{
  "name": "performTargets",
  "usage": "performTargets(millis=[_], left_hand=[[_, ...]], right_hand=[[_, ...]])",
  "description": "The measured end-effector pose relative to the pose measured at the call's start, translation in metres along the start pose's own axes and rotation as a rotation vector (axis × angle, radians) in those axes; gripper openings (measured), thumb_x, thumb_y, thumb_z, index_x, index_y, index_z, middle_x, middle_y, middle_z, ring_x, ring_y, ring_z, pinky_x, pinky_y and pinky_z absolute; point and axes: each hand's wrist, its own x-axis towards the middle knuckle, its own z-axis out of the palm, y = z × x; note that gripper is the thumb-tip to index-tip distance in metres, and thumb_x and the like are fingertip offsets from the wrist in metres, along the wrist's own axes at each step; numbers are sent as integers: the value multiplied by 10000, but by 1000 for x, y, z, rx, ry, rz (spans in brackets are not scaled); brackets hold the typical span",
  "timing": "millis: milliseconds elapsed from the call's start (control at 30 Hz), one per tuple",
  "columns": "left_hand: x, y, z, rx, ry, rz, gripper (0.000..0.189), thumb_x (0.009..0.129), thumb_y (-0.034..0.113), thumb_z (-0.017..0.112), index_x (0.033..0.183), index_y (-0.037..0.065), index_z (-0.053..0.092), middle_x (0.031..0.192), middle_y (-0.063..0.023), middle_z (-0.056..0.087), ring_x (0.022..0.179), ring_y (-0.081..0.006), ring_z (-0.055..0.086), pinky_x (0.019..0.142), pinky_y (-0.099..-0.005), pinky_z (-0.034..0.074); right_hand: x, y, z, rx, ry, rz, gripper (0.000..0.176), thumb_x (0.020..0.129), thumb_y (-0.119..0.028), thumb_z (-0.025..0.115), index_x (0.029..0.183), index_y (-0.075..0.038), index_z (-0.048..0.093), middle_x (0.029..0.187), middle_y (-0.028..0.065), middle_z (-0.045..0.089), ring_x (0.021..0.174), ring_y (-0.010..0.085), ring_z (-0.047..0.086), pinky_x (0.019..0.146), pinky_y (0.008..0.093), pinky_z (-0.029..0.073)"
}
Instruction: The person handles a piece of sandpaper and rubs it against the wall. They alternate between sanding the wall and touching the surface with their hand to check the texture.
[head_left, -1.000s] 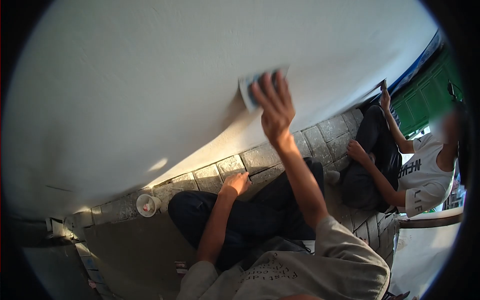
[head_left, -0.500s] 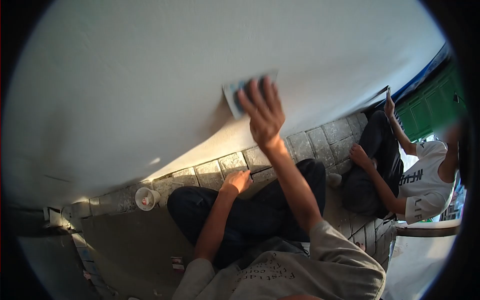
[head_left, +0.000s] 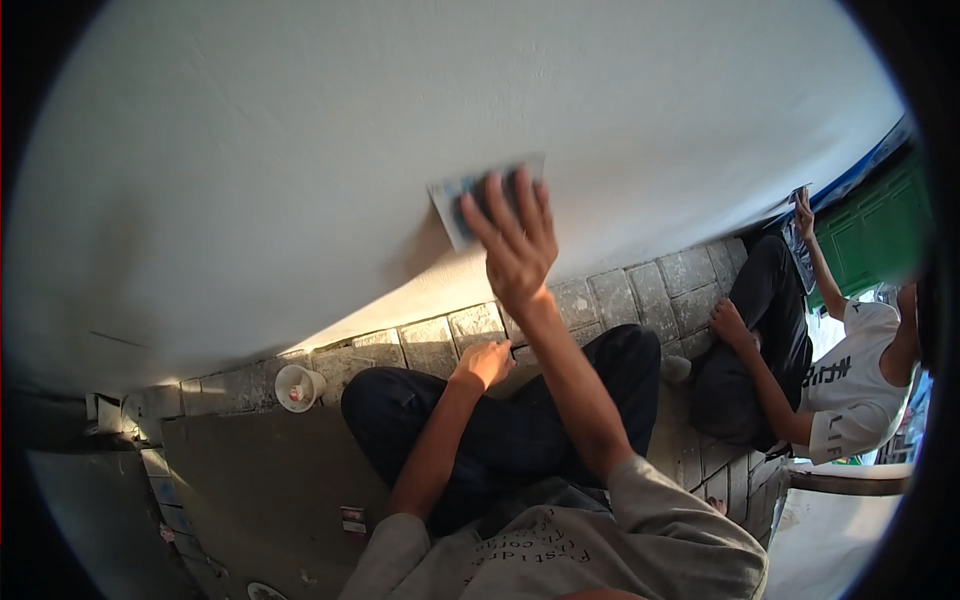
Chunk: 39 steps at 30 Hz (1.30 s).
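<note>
My right hand [head_left: 522, 250] lies with fingers stretched over a sheet of sandpaper [head_left: 452, 212], pressing it against the pale wall [head_left: 300, 180]. The sheet is light with blue print, and its corners stick out past my fingers; the hand is slightly blurred. My left hand [head_left: 485, 364] rests low by my bent legs, near the paving at the wall's foot. Its fingers are curled in, and whatever may be inside them is hidden.
A white cup [head_left: 299, 388] with something reddish inside stands left on the paving bricks [head_left: 430, 343]. A small pack [head_left: 353, 520] lies on the dark board [head_left: 250, 470]. To the right sits another person [head_left: 850, 380], one hand raised with a sheet near the wall.
My right hand and the sandpaper have shifted slightly left and down along the wall. My left hand stays low, fingers still curled. The other person's raised hand has moved slightly right.
</note>
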Motion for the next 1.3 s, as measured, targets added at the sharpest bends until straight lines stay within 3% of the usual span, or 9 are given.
performTargets(millis=[200, 267, 300, 467, 667, 700, 967, 1167, 1300], left_hand=[[-1, -1, -3, -6, -33, 13, 288, 930, 309, 616, 1053, 49, 623, 902, -199, 718, 853, -364, 712, 740, -462, 568], [-1, -4, 5, -13, -18, 14, 283, 925, 307, 617, 1043, 51, 630, 895, -200, 718, 857, -364, 712, 744, -467, 566], [2, -7, 11, -15, 5, 22, 278, 920, 305, 618, 1034, 52, 637, 888, -201, 718, 861, -364, 711, 748, -472, 564], [13, -16, 25, -92, 49, 38, 279, 904, 304, 626, 1057, 72, 646, 942, -193, 719, 886, -357, 709, 766, -475, 559], [2, -6, 12, -45, -3, 1, 275, 900, 305, 641, 1011, 53, 628, 899, -189, 721, 878, -355, 712, 755, -465, 565], [6, -9, 15, -45, -3, -2, 275, 900, 305, 641, 1011, 53, 628, 899, -189, 721, 878, -355, 712, 755, -465, 565], [18, -34, 55, -118, 228, 204, 223, 884, 235, 618, 1026, 81, 694, 977, -164, 736, 872, -346, 717, 748, -469, 576], [9, -16, 32, -61, 32, 38, 276, 903, 307, 664, 988, 44, 656, 860, -173, 728, 865, -341, 721, 751, -451, 579], [14, -22, 47, -101, 63, 1, 291, 903, 303, 661, 1041, 46, 668, 867, -168, 730, 862, -340, 722, 753, -457, 578]], right_hand=[[175, -4, -10, 16, 320, -120, 390, 939, 12, 538, 1257, -149, 697, 1381, 88, 616, 1358, 364, 498, 1115, 538, 408], [156, -11, -9, 139, 326, -132, 435, 872, 40, 502, 1181, -141, 748, 1285, 137, 673, 1321, 390, 531, 1124, 531, 363], [126, -16, -4, 63, 252, -96, 371, 859, -116, 604, 1207, -172, 722, 1321, 70, 657, 1303, 352, 551, 1101, 508, 404], [-20, -32, 14, 70, -101, -10, 325, 949, -157, 569, 1225, -248, 714, 1352, 19, 645, 1329, 300, 542, 1137, 466, 405], [158, -27, 1, 84, 319, -167, 391, 846, -126, 610, 1218, -169, 723, 1360, 83, 635, 1306, 376, 547, 1074, 515, 435], [187, -23, 8, 52, 384, -199, 353, 927, -32, 583, 1239, -143, 707, 1382, 84, 619, 1363, 359, 494, 1118, 528, 409], [-20, -50, 25, 65, -72, -35, 335, 918, -167, 639, 1227, -278, 705, 1350, -5, 645, 1292, 282, 578, 1130, 426, 425], [156, -47, 5, 117, 272, -189, 335, 863, -127, 623, 1176, -171, 733, 1311, 67, 666, 1293, 345, 568, 1079, 467, 453], [179, -66, 0, 228, 214, -172, 349, 855, -104, 609, 1184, -139, 722, 1310, 73, 661, 1311, 356, 547, 1069, 486, 457]])
